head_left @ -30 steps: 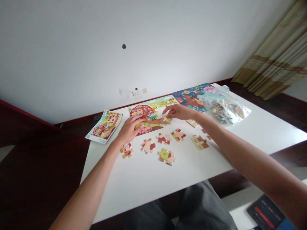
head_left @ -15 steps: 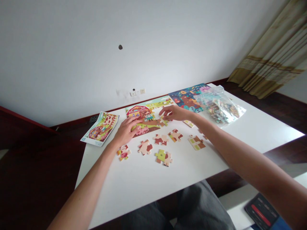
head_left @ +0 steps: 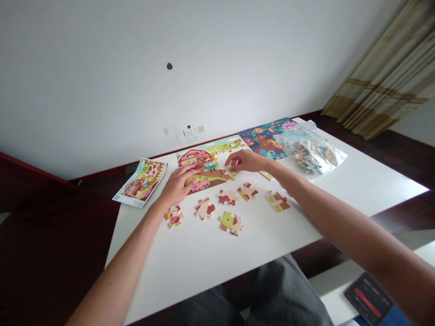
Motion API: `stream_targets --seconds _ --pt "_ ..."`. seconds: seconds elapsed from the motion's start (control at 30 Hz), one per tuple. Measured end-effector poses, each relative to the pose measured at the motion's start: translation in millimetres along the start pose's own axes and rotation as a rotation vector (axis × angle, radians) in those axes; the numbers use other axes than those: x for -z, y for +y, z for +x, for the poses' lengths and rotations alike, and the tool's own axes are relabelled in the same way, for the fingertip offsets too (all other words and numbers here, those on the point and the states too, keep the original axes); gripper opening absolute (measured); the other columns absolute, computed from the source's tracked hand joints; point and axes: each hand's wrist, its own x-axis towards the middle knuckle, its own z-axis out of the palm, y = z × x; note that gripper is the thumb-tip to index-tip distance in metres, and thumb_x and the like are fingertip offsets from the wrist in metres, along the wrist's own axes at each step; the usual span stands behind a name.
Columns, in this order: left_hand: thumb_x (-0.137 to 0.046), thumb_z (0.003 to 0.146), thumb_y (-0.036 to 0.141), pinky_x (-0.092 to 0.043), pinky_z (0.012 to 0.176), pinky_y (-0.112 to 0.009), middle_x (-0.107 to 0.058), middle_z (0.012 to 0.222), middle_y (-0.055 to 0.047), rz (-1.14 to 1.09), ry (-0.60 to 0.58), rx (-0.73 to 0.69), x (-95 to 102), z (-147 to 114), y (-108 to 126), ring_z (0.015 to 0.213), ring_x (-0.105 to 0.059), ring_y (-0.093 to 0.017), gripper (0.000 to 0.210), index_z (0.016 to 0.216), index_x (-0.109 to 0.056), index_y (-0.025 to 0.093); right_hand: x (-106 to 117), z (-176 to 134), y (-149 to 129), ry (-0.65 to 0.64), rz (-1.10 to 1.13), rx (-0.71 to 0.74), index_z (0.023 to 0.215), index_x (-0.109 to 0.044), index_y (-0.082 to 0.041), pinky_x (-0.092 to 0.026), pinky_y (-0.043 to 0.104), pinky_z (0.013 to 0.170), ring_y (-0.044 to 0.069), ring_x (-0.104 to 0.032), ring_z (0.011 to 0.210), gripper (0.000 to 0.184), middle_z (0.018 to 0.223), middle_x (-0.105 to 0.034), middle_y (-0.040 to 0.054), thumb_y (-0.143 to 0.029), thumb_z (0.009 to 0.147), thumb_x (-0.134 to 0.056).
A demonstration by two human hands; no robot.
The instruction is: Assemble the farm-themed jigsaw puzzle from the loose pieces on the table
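Observation:
A partly joined farm jigsaw puzzle (head_left: 212,164) with a red barn lies at the far side of the white table. My left hand (head_left: 179,183) rests flat with fingers spread over its left part. At the puzzle's right edge, my right hand (head_left: 243,160) has its fingers pinched on a green and brown puzzle piece (head_left: 232,173), which they partly cover. Loose pieces lie nearer me: a cow-face piece (head_left: 174,217), a spotted piece (head_left: 205,208), another spotted piece (head_left: 227,197), a brown and yellow piece (head_left: 248,191), a green and cream piece (head_left: 231,222) and a fence piece (head_left: 277,201).
A picture sheet (head_left: 142,181) of the farm overhangs the table's left edge. Behind my right hand lies a dark blue puzzle (head_left: 267,138), with a clear plastic bag (head_left: 314,151) of pieces overlapping its right side. The wall stands just behind the table (head_left: 190,262).
My right hand has shifted slightly at the puzzle's right edge, and less of the piece under its fingers shows. My left hand stays in place.

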Motion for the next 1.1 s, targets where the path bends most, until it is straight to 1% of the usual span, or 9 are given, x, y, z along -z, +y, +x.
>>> stream_targets --seconds 0.17,0.37,0.43,0.53,0.63,0.7,0.87,1.0,1.1 --pt "-0.045 0.107 0.048 -0.036 0.124 -0.05 -0.056 0.155 -0.006 0.004 0.0 0.003 -0.9 -0.4 -1.2 0.144 -0.048 -0.026 0.042 0.14 -0.066 0.03 0.0 -1.1 -2.1 0.006 -0.058 -0.017 0.111 -0.077 -0.017 -0.044 0.026 0.065 0.012 -0.062 0.069 0.031 0.085 -0.075 0.0034 -0.034 0.085 -0.073" --pt "-0.046 0.107 0.048 -0.036 0.124 -0.05 -0.055 0.155 -0.005 0.003 0.004 -0.009 -0.9 -0.4 -1.7 0.145 -0.048 -0.027 0.042 0.14 -0.065 0.031 4.0 -5.3 -5.3 -0.001 0.154 -0.061 0.135 -0.067 -0.017 -0.051 0.025 0.06 0.012 -0.063 0.064 0.046 0.095 -0.075 0.0056 -0.027 0.09 -0.065" --pt "-0.046 0.107 0.048 -0.036 0.124 -0.05 -0.055 0.155 -0.005 0.0 0.003 -0.008 -0.3 -0.1 -0.6 0.145 -0.048 -0.027 0.042 0.14 -0.066 0.03 4.8 -6.4 -7.4 -0.014 0.216 -0.082 0.13 -0.07 -0.018 -0.055 0.026 0.062 0.012 -0.064 0.066 0.04 0.101 -0.075 0.0073 -0.03 0.093 -0.063" --pt "-0.046 0.107 0.047 -0.037 0.124 -0.051 -0.056 0.154 -0.005 -0.006 0.001 -0.004 0.7 0.3 1.1 0.144 -0.049 -0.027 0.041 0.139 -0.066 0.031 4.1 -6.8 -9.8 -0.035 0.333 -0.098 0.114 -0.075 -0.018 -0.061 0.028 0.068 0.013 -0.068 0.073 0.027 0.107 -0.075 0.0083 -0.03 0.091 -0.065" --pt "-0.047 0.107 0.047 -0.037 0.124 -0.051 -0.056 0.154 -0.005 -0.007 0.001 -0.001 0.8 0.3 1.4 0.144 -0.049 -0.027 0.041 0.139 -0.066 0.032 2.1 -5.6 -9.8 -0.021 0.403 -0.104 0.104 -0.072 -0.018 -0.063 0.03 0.074 0.015 -0.071 0.08 0.02 0.102 -0.075 0.0072 -0.026 0.085 -0.071" --pt "-0.046 0.107 0.047 -0.037 0.124 -0.05 -0.056 0.154 -0.005 -0.007 0.0 -0.004 0.5 0.1 0.9 0.144 -0.049 -0.027 0.041 0.14 -0.066 0.032 1.7 -4.7 -9.4 -0.013 0.38 -0.116 0.101 -0.07 -0.017 -0.063 0.029 0.071 0.016 -0.071 0.079 0.018 0.096 -0.076 0.0066 -0.024 0.084 -0.073" --pt "-0.046 0.107 0.047 -0.036 0.124 -0.051 -0.056 0.155 -0.005 0.001 0.002 -0.004 -0.3 -0.4 0.1 0.145 -0.048 -0.027 0.041 0.139 -0.066 0.03 9.5 -7.4 -11.0 -0.033 0.216 -0.19 0.1 -0.07 -0.017 -0.053 0.025 0.058 0.014 -0.07 0.066 0.02 0.085 -0.076 0.0058 -0.031 0.087 -0.076" --pt "-0.046 0.107 0.047 -0.037 0.124 -0.05 -0.056 0.155 -0.005 0.006 0.013 -0.011 -1.0 -0.6 -0.5 0.144 -0.048 -0.027 0.041 0.139 -0.066 0.03 18.5 -11.2 -8.9 -0.066 0.214 -0.19 0.104 -0.07 -0.017 -0.05 0.026 0.059 0.017 -0.073 0.072 0.029 0.088 -0.078 0.0083 -0.04 0.088 -0.077" --pt "-0.046 0.107 0.046 -0.037 0.123 -0.05 -0.056 0.154 -0.005 0.008 0.013 -0.011 -1.2 -0.6 -0.8 0.144 -0.049 -0.026 0.04 0.139 -0.066 0.031 19.7 -11.1 -5.1 -0.105 0.211 -0.166 0.106 -0.071 -0.017 -0.05 0.026 0.06 0.016 -0.072 0.072 0.03 0.089 -0.078 0.0083 -0.04 0.088 -0.076"
